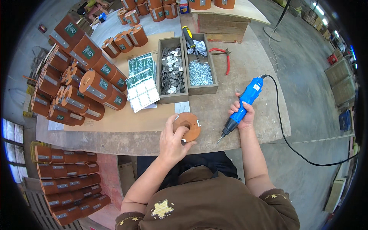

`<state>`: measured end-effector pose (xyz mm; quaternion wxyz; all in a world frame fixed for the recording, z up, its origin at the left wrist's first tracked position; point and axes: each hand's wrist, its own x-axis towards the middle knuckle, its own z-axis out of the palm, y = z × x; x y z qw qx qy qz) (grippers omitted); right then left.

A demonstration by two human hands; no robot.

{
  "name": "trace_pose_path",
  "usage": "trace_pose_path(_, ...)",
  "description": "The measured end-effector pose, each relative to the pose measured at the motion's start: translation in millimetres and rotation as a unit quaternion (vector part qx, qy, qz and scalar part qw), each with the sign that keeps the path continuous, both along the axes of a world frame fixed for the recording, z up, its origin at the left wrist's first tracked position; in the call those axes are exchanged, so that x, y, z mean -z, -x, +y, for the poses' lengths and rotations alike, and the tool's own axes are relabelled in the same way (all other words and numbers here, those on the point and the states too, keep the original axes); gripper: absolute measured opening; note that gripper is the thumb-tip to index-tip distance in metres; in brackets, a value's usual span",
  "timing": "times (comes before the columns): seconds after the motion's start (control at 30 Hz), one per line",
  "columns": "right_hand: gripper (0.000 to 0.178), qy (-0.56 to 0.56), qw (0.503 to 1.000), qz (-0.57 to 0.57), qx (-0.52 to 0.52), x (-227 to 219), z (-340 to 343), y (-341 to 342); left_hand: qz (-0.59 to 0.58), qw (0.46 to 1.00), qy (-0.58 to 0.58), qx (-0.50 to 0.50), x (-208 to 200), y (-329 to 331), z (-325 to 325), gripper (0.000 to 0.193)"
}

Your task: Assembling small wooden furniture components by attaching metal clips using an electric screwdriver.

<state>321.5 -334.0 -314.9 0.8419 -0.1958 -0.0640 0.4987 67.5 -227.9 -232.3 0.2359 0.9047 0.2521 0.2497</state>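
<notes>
Head camera: left hand [172,141] clasps a round, holed orange-brown block [194,129] at the scuffed tabletop's [216,109] six-o'clock edge, right hand [245,115] grips a glossy blue screwdriver [251,92] toward two o'clock, concrete floor [306,76] at three.

Windows [13,151] at left and lamps [319,9] at upper right glare; the tabletop [257,61] is bright, its edges bowed, picture corners black.

I'm in a workshop: a corded blue power driver [249,96] in my right hand [243,115], wooden trays [173,98] of small metal parts [200,74] (heaped loose) and red-handled pliers [228,64] on a worn surface [255,61], brown cylinders [89,50] stacked at my left, a grey floor [310,82] beyond.
</notes>
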Motion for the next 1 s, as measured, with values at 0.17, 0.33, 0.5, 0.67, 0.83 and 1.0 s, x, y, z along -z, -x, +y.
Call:
trace_pose_path(0.17, 0.045, -0.008, 1.0, 0.006, 0.009, -0.8, -1.0, -1.5, -0.002, 0.999, -0.031, 0.018, 1.7, -0.9, 1.8, 0.046)
trace_pose_path(0.33, 0.049, -0.012, 1.0, 0.02, 0.008, -0.1, -4.9, 2.4, 0.034, 0.997, -0.067, 0.019, -1.3, 1.5, -1.2, 0.048)
trace_pose_path(0.5, 0.049, -0.012, 1.0, 0.028, 0.005, -0.6, -0.5, 5.9, 0.05, 0.998, -0.046, 0.018, -4.0, 6.8, 1.6, 0.049)
trace_pose_path(0.67, 0.044, -0.018, 0.999, 0.037, -0.008, 0.6, 5.6, 0.1, 0.028, 0.999, 0.002, 0.039, -37.0, -5.6, 22.1, 0.042)
trace_pose_path(0.83, 0.047, 0.013, 0.999, 0.028, 0.027, -12.5, -14.2, -10.1, -0.039, 0.978, 0.159, 0.131, -85.8, -85.5, 59.3, 0.03)
trace_pose_path(1.0, 0.05, -0.006, 0.996, 0.085, -0.011, 11.2, 3.9, 3.0, 0.231, 0.962, -0.026, 0.141, -12.5, -164.1, 121.5, 0.018)
